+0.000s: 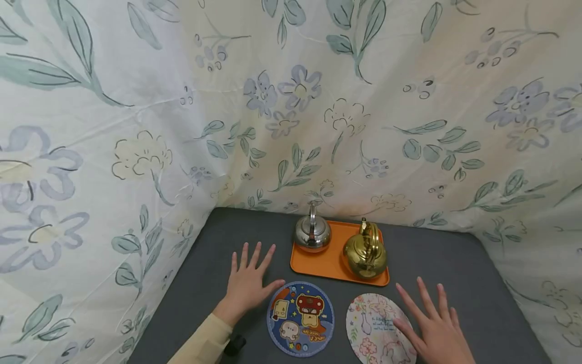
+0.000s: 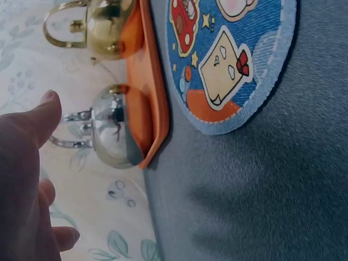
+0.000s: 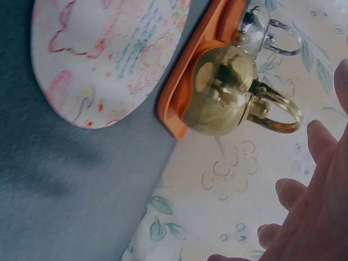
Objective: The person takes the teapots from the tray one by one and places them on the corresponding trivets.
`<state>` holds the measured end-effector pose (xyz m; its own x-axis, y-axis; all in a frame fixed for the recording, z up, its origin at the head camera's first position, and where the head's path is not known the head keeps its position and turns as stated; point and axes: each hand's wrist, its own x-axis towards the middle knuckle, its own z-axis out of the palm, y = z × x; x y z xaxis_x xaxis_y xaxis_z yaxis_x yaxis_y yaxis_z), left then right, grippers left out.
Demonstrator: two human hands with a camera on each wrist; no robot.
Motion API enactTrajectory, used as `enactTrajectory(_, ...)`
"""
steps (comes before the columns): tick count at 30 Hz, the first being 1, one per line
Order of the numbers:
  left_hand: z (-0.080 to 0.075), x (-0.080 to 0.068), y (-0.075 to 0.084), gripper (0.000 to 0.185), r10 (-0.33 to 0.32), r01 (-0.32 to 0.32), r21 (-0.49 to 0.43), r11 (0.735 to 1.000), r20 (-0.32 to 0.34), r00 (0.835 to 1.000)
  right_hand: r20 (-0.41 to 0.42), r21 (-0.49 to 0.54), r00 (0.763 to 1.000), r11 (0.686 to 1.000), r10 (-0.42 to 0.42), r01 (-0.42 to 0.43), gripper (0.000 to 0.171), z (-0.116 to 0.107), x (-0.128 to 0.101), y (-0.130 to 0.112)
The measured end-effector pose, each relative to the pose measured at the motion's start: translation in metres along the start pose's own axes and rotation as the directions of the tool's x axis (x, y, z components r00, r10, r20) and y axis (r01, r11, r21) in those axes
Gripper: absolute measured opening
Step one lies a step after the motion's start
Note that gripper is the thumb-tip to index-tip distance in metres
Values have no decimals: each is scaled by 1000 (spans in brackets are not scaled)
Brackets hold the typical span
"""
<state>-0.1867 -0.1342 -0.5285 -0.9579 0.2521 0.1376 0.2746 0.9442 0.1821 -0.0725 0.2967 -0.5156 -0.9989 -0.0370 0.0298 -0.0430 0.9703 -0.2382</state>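
Observation:
Two small teapots stand on an orange tray (image 1: 313, 264) in the head view: a silver teapot (image 1: 312, 234) at the tray's left and a gold teapot (image 1: 365, 255) at its right. My left hand (image 1: 249, 285) has its fingers spread, left of the round blue mat (image 1: 300, 319) with cartoon patches. My right hand (image 1: 438, 328) is spread too, its thumb over the edge of the round white mat (image 1: 370, 323) with pink drawings. Neither hand holds anything. The wrist views show the gold teapot (image 3: 220, 89) and the silver teapot (image 2: 111, 128) apart from the fingers.
A dark grey table (image 1: 254, 226) lies under everything. Behind it and at both sides hangs a white cloth (image 1: 291, 167) printed with leaves and flowers. A small black object (image 1: 235, 345) shows by the left wrist.

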Motion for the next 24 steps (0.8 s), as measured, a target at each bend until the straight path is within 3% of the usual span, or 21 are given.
enactTrajectory(7, 8, 13, 4, 91, 4, -2, -66, 998, 21, 1000, -33, 34, 998, 998, -50, 51, 72, -6, 9, -11)
enactTrajectory(14, 20, 18, 1, 90, -4, 13, -110, 994, 84, 996, -11, 37, 998, 997, -66, 66, 68, -7, 13, -22)
enactTrajectory(24, 26, 36, 4, 95, -22, 42, -162, 986, 127, 992, -51, 56, 988, 987, -147, 150, 65, -14, 26, -37)
